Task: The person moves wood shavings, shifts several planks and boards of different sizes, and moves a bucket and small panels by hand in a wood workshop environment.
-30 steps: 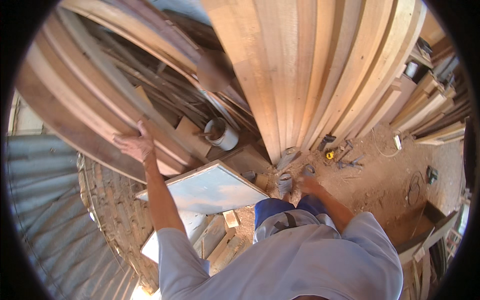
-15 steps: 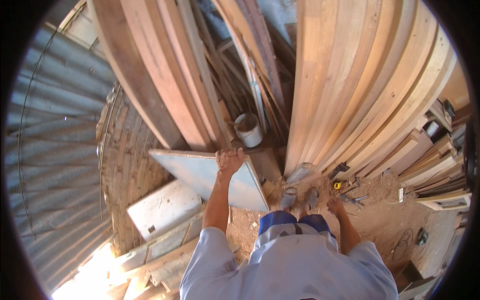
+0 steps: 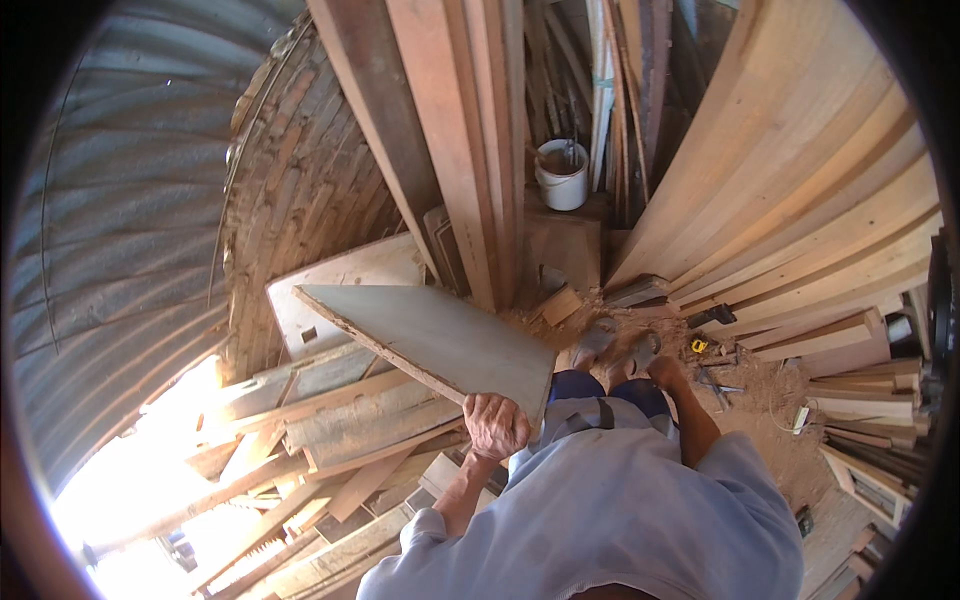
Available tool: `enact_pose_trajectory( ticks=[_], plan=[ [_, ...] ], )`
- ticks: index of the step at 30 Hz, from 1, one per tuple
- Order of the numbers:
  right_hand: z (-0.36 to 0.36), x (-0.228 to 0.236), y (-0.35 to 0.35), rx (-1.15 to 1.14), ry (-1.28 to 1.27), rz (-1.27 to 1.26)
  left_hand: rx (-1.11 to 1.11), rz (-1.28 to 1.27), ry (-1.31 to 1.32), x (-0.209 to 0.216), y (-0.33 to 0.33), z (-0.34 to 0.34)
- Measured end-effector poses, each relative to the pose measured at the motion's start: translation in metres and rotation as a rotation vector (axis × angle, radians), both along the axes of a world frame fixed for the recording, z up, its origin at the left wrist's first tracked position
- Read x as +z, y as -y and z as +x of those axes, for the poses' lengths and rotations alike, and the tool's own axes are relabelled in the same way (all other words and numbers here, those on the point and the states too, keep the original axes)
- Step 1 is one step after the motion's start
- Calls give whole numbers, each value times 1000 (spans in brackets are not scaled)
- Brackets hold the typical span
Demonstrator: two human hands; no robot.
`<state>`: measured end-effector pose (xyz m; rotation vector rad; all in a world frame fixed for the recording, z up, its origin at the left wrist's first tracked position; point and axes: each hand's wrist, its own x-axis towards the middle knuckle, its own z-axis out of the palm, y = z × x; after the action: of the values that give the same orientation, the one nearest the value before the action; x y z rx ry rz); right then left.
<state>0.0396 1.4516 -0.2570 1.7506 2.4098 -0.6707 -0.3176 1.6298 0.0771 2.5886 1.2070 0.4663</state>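
Observation:
My left hand (image 3: pixel 496 427) is closed over the near edge of a flat, grey-blue board (image 3: pixel 440 335). The board is tilted, its rough brown edge towards me, and its right corner is close to my shorts. My right hand (image 3: pixel 664 374) hangs low beside my right leg, seen from above and partly covered by my arm; its fingers cannot be made out. Nothing shows in it. Beyond the held board, a whitish panel (image 3: pixel 350 272) with a square hole leans by the brick wall.
Tall planks (image 3: pixel 445 120) stand ahead, with more planks (image 3: pixel 790 140) to the right. Between them is a white bucket (image 3: pixel 562 188). Scrap wood (image 3: pixel 370 425) piles up on the left. On the dirt floor lie a yellow tape measure (image 3: pixel 698 346) and a black tool (image 3: pixel 712 315).
My left hand has drawn the board nearer and tilted it, its gripped edge now facing me. My view and body have turned left. The right hand still hangs by my leg.

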Motion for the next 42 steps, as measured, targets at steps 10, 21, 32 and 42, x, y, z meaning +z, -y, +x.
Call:
enact_pose_trajectory(
  ticks=[10, 21, 32, 42],
  plan=[
    [5, 33, -58, -876, -599, -266, 48, 46, 66, -12, -2, -19],
    [36, 58, -13, -1229, -638, -176, -244, 258, 147, -63, -183, 134],
    [32, 36, 177, -842, -131, -304, -184, 264, -126, -120, -230, 193],
    [73, 0, 75, -348, -214, -281, 28, 26, 193, -7, -91, 50]
  ],
)
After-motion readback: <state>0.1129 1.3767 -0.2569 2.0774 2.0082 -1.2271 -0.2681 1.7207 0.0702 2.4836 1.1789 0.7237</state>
